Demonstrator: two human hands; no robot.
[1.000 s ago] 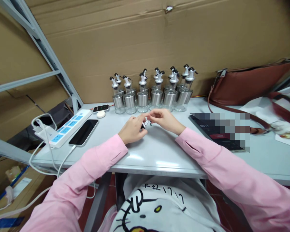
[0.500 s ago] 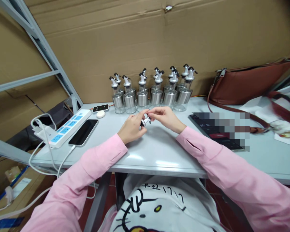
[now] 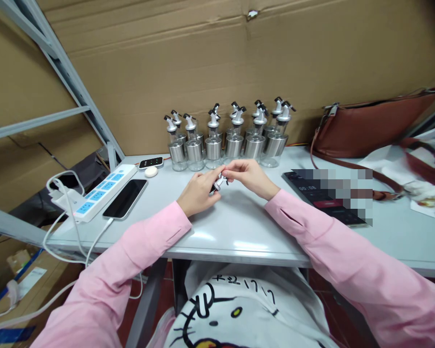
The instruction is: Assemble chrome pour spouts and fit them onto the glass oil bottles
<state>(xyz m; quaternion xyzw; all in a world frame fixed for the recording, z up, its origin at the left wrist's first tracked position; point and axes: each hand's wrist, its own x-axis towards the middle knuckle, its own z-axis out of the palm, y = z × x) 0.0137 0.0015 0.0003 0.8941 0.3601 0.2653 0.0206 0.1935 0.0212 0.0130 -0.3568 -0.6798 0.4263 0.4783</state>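
Over the table point(image 3: 235, 217), in front of the bottles point(image 3: 213, 145), a small pourer point(image 3: 219, 183) is lying slantwise between two hands; its black end is facing lower left, its nozzle is pointing right and slightly away. The left hand point(image 3: 197, 193) is pinching the black end, thumb against fingers! The right hand's point(image 3: 252, 179) fingertips are bunching at the nozzle; whether they're gripping it, I can't tell.
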